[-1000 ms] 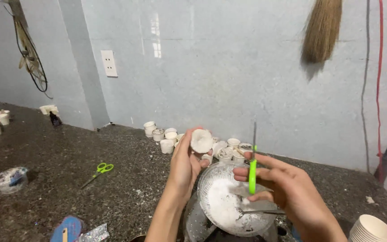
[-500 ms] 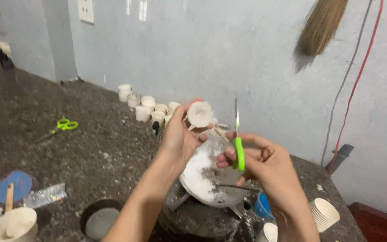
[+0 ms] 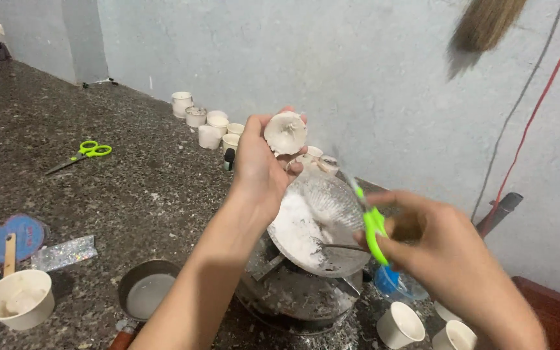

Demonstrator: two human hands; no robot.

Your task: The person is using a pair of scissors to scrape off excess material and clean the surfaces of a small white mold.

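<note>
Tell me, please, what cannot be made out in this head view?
- Tool: its tip is motion-blurred; the right hand covers part of the green handle.
- Broom: cut off by the top edge, blurred.
- White piece in the left hand: fingers hide its far side.
- Stove: mostly hidden under the pan.

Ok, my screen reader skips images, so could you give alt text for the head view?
The left hand holds up a small white moulded piece while the right hand grips a green-handled tool above a white-coated pan. Small white cups line the wall on the speckled counter.

Green-handled scissors (image 3: pixel 87 151), white cups (image 3: pixel 207 123), red cable (image 3: pixel 539 97), speckled grey floor (image 3: pixel 98 194)
</note>
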